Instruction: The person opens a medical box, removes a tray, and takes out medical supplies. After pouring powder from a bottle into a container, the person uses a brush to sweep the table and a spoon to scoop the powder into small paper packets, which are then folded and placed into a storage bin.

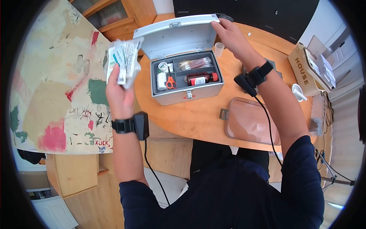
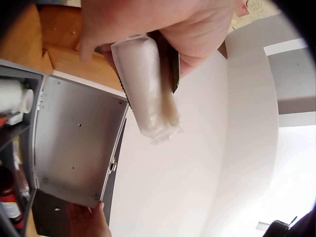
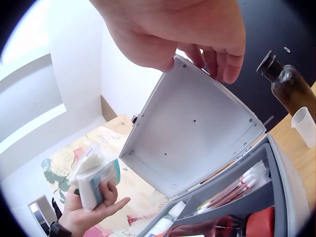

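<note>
An orange-toned wooden table (image 1: 183,124) fills the middle of the room, with a paint-daubed board (image 1: 49,95) to its left and a black panel (image 1: 244,17) behind. On the table stands a silver case (image 1: 164,100), its lid (image 1: 179,40) raised.

The left hand (image 1: 120,93) holds a bundle of wrapped packets (image 1: 127,61), raised to the left of the case, over the board's edge and clear of any surface. The grip is filled by the bundle: the thumb lies along its lower front, and most of the packets stick up beyond the hand. The left wrist view shows a white roll in clear wrap (image 2: 145,89) jutting from that grip.

The right hand (image 1: 232,36) grips the lid by its right front corner, narrow around the edge.

Inside the case, orange-handled scissors (image 1: 170,81) lie beside a white wrapped roll (image 1: 161,81), with a red-capped bottle (image 1: 200,79) in the front right compartment and bagged swabs (image 1: 195,63) behind it. A translucent cup (image 1: 219,49) stands just right of the case; a pinkish lidded container (image 1: 249,124) lies nearer the person.
</note>
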`<state>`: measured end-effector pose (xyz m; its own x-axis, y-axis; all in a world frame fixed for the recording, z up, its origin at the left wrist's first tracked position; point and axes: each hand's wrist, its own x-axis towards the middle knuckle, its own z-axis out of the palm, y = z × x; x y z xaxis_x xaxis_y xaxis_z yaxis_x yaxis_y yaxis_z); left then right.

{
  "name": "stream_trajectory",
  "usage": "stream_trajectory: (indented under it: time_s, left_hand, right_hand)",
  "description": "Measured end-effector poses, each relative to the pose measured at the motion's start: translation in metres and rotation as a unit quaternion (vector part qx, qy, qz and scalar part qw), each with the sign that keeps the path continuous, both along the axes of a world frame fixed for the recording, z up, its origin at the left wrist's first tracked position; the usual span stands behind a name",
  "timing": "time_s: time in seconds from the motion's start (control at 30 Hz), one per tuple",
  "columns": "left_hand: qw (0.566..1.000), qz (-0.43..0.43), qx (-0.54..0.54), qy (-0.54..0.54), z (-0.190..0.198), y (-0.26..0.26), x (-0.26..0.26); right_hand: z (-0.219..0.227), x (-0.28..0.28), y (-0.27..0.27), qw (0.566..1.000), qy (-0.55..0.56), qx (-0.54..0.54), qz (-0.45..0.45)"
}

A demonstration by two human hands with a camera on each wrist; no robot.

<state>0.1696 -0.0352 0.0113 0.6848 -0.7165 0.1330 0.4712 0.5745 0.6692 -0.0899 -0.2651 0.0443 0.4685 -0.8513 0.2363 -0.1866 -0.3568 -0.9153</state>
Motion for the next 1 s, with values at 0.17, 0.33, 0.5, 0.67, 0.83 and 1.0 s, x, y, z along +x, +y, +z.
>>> stream_trajectory:
  time_s: [0.17,0.33,0.5,0.67,0.83,1.0]
  left_hand:
    - [0.997,-0.030,0.032,0.056,-0.038,0.042,-0.025]
    - [0.998,0.001,0.064,0.002,-0.060,0.056,-0.043]
    - [0.997,0.002,0.072,-0.036,-0.061,0.063,-0.054]
    - [0.994,0.038,0.092,-0.052,-0.068,0.074,-0.055]
    - [0.991,0.052,0.111,-0.050,-0.079,0.092,-0.063]
    - [0.984,0.078,0.160,-0.016,-0.088,0.124,-0.073]
  right_hand:
    - [-0.003,0.019,-0.036,0.996,0.063,-0.056,-0.026]
    - [-0.015,0.021,-0.036,0.999,0.021,-0.025,-0.033]
    - [-0.013,0.004,0.005,0.998,-0.054,0.021,-0.037]
    - [-0.027,-0.009,0.028,0.992,0.075,-0.075,0.068]
    - [-0.029,0.032,0.043,0.889,0.239,-0.331,0.209]
    - [-0.026,0.057,0.046,0.847,0.380,-0.258,0.269]
